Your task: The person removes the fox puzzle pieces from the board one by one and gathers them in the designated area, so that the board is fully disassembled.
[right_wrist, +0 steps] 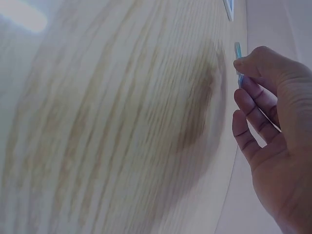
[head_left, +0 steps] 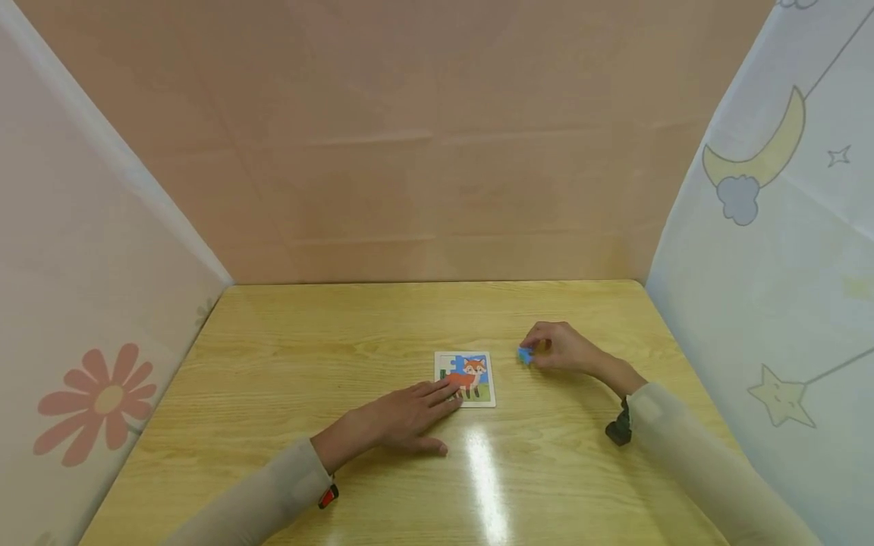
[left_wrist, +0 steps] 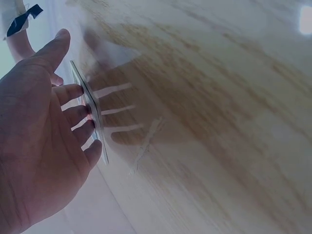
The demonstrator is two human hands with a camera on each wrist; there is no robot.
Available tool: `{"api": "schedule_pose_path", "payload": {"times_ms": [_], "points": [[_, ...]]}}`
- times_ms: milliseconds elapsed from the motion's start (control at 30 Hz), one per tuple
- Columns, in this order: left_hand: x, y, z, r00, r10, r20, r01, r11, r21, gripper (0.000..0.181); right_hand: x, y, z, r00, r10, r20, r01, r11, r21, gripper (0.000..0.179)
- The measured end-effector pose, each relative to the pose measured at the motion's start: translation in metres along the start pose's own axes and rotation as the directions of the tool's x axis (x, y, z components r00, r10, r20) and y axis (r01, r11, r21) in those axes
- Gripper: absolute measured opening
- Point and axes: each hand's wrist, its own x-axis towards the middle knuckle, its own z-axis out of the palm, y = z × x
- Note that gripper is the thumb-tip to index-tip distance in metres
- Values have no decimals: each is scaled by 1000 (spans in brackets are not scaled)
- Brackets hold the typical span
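A small fox jigsaw puzzle in a white frame lies on the table, with a pale gap at its upper left where the backing shows. My left hand rests its straight fingertips on the puzzle's lower left part, hiding some of it. In the left wrist view, the fingers of that hand meet the edge of the thin puzzle frame. To the right of the frame, my right hand pinches a blue puzzle piece between thumb and fingers. The piece appears edge-on in the right wrist view.
The wooden table reflects a bright light near its front. A plain peach curtain closes off the back. Patterned white cloths hang on the left and right sides.
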Motion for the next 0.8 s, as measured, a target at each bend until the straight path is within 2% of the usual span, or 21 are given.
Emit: {"api": "schedule_pose_path", "payload": {"times_ms": [800], "points": [[2, -3, 5, 1000, -1, -10, 1, 1000, -3, 81, -6, 9, 3, 1000, 7, 27, -6, 1000, -15, 23]]}}
